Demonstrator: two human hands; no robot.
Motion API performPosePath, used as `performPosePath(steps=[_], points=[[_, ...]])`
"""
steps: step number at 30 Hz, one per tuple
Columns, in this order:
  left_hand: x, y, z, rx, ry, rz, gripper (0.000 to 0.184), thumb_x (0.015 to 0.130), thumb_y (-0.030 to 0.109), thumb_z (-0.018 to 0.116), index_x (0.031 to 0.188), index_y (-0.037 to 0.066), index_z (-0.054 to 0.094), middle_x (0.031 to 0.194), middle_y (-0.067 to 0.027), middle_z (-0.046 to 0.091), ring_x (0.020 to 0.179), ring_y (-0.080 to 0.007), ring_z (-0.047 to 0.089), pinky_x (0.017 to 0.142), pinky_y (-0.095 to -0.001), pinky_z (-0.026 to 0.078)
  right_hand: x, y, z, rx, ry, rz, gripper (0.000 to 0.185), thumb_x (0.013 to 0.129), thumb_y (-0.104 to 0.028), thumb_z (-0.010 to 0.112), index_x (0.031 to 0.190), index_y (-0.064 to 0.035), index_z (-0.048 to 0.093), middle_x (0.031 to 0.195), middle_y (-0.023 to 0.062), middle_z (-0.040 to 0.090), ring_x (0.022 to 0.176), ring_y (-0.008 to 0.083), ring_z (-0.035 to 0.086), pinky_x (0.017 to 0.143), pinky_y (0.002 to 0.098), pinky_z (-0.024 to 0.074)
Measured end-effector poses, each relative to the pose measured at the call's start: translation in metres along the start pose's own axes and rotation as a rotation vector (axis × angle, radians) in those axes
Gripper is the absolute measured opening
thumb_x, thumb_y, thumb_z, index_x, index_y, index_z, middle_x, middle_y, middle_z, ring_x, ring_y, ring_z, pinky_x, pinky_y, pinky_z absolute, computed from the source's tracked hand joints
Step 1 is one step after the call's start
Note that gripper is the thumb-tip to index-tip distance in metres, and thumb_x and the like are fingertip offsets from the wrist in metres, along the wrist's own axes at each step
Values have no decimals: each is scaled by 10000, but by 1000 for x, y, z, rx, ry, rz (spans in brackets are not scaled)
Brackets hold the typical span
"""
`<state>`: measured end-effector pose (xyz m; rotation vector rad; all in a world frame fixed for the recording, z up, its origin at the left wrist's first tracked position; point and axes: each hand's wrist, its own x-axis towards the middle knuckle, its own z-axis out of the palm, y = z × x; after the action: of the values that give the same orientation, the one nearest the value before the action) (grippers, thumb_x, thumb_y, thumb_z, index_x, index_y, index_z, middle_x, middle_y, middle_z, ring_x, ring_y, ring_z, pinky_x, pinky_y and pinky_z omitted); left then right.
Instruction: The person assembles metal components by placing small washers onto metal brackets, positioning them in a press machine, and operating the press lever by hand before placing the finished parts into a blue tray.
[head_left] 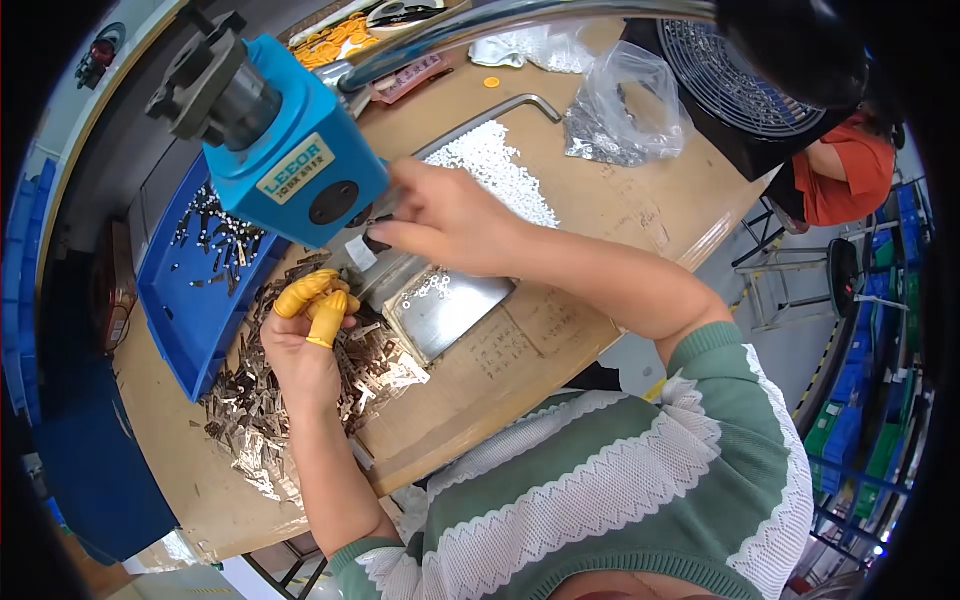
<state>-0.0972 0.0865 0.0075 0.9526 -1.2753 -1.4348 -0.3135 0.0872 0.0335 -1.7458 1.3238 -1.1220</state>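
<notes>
A blue bench press (300,150) marked LEEOR leans into view over the worktable. My left hand (310,315), with yellow finger covers on thumb and fingers, is closed in a pinch below the press head; what it pinches is hidden. Beneath it spreads a heap of small flat metal pieces (260,420). My right hand (450,220) is beside the press head, fingers curled together near a dark part; its hold is too small to make out. Several white rings (430,288) lie on a shiny metal plate (460,318) just below my right hand.
A pile of small white parts (495,170) lies behind my right hand, near a hex key (535,102). At left stands a blue tray (175,320) with assembled pieces. Farther back are a plastic bag (640,105), a fan (745,75) and a person in an orange shirt (850,175).
</notes>
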Motion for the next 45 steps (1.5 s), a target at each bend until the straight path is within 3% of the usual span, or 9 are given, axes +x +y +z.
performPosePath(steps=[4,6,15,18,24,31,37,40,45], points=[[-1,2,2,-57,-28,-54,190,801,13,614,989,-15,621,881,-93,643,723,-153,625,595,-236,500,-17,61,-56,-545,360,-84,123,735,-158,656,834,-86,663,759,106,639,707,279,619,640,375,482],[-1,-2,3,-175,-64,-61,198,809,22,604,1002,-19,610,885,-116,637,719,-172,624,593,-242,498,-22,72,-88,-849,240,127,91,719,-161,664,770,-86,672,773,105,637,742,293,605,660,378,476],[-6,-4,20,-96,-83,-104,154,823,13,586,968,-17,626,884,-120,637,715,-152,622,604,-224,487,-18,99,-86,-911,247,-130,107,743,-118,661,818,-42,661,766,86,628,714,227,585,667,313,454],[-4,4,29,-68,-27,-163,334,800,-11,600,1126,-37,533,828,-108,625,691,-139,615,568,-211,476,-22,66,-72,-486,221,144,86,778,-84,638,841,-27,648,793,63,628,679,141,562,644,255,439],[-3,7,32,-53,-41,-209,577,764,-42,618,1284,-58,368,835,-105,629,649,-124,620,522,-200,474,-29,-2,-3,65,-9,-50,97,760,-59,646,851,-32,627,743,70,604,666,199,577,574,293,457],[-4,9,33,-31,-59,-158,630,755,-48,616,1317,-44,331,830,-95,629,652,-116,609,518,-204,473,-25,3,16,-391,82,-420,88,741,-66,645,810,-36,599,720,82,591,695,266,548,627,348,448],[11,10,29,-105,-145,-235,589,787,-9,585,1318,3,332,798,-100,612,532,-91,505,428,-181,348,-29,-7,3,117,-91,107,77,747,-44,661,818,-27,635,745,73,627,681,203,576,609,290,464],[28,22,30,-67,-137,-241,660,742,-61,536,1338,-65,254,759,-131,604,516,-96,498,409,-208,347,-32,-5,-4,-238,134,-361,80,751,-38,674,825,-22,649,773,63,643,690,154,586,610,259,469],[51,22,30,-71,-90,-176,635,725,-93,472,1323,-90,260,743,-137,594,478,-108,479,392,-210,329,-29,-22,-44,-222,343,-374,121,754,-26,675,870,-16,641,819,46,652,692,112,568,625,254,461]])
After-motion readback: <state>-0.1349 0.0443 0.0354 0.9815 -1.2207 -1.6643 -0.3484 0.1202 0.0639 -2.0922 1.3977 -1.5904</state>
